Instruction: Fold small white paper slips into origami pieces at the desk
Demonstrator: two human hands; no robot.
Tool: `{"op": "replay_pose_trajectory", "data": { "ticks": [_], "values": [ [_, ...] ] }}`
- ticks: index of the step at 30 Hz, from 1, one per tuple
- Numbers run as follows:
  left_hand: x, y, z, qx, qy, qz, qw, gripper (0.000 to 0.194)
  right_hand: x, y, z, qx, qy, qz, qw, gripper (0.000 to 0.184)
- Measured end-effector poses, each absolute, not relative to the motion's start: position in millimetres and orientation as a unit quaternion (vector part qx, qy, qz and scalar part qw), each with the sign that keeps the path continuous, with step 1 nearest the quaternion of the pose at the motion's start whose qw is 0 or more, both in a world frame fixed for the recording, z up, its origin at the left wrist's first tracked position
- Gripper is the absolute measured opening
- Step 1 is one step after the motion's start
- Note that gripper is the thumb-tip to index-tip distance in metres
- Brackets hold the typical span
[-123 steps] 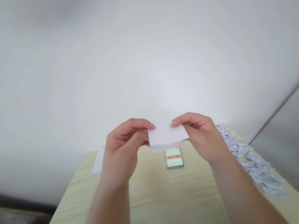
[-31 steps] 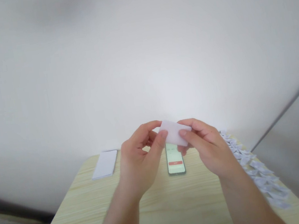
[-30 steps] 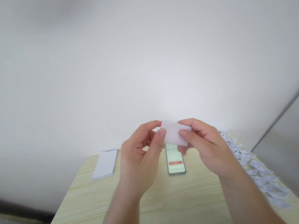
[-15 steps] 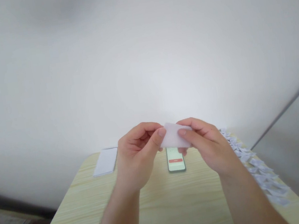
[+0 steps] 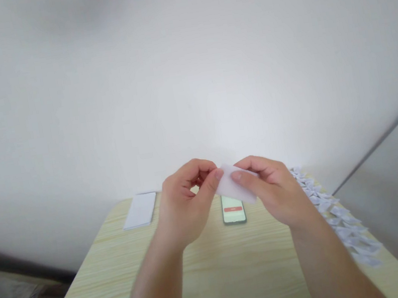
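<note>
A small white piece of paper (image 5: 236, 190) is held up above the light wooden table (image 5: 218, 272), pinched from both sides. My left hand (image 5: 187, 206) grips its left edge between thumb and curled fingers. My right hand (image 5: 271, 190) pinches its right part, thumb on top, and covers some of the sheet. Directly beneath the paper a phone (image 5: 234, 212) lies flat on the table, its screen lit green with a red bar; the paper hides its upper end.
A stack of white paper slips (image 5: 139, 210) lies at the table's far left. Several small folded white paper pieces (image 5: 340, 219) run in a row along the right edge. A white wall stands close behind the table.
The paper, wide and flat between both hands four seconds ago, is now smaller and tilted, with the hands drawn closer together. Over the last second the hands moved only slightly.
</note>
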State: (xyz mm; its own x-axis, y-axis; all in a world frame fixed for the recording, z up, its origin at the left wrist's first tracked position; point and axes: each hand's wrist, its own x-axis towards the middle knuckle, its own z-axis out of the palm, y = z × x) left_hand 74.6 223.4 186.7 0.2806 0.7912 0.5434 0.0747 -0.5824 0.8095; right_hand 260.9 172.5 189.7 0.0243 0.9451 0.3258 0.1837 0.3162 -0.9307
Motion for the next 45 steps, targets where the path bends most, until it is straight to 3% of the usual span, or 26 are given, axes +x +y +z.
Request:
{"op": "replay_pose_trajectory", "data": {
  "ticks": [4, 11, 19, 25, 32, 36, 45],
  "values": [
    [70.6, 220.4, 190.6, 0.783, 0.315, 0.453, 0.286, 0.014, 262.9, 172.1, 189.7, -0.477, -0.622, 0.366, 0.502, 0.018],
    [75.2, 221.3, 189.8, 0.762, 0.287, 0.449, 0.367, 0.020, 261.3, 176.9, 187.8, -0.441, -0.600, 0.335, 0.577, 0.014],
    [73.5, 226.3, 184.5, 0.709, 0.277, 0.497, 0.416, 0.023, 260.5, 177.7, 186.3, -0.430, -0.583, 0.338, 0.601, 0.015],
    [74.9, 229.5, 184.6, 0.675, 0.267, 0.532, 0.436, 0.026, 263.3, 174.9, 188.4, -0.449, -0.617, 0.376, 0.526, 0.029],
    [71.7, 228.4, 181.0, 0.752, 0.275, 0.461, 0.383, 0.046, 262.2, 174.1, 192.8, -0.450, -0.624, 0.310, 0.558, 0.030],
    [72.4, 227.5, 179.7, 0.758, 0.293, 0.476, 0.337, 0.048, 260.2, 175.5, 191.5, -0.452, -0.622, 0.301, 0.564, 0.031],
    [74.6, 224.0, 179.9, 0.772, 0.277, 0.448, 0.356, 0.045, 258.0, 177.3, 189.3, -0.458, -0.589, 0.276, 0.606, 0.031]
  ]
}}
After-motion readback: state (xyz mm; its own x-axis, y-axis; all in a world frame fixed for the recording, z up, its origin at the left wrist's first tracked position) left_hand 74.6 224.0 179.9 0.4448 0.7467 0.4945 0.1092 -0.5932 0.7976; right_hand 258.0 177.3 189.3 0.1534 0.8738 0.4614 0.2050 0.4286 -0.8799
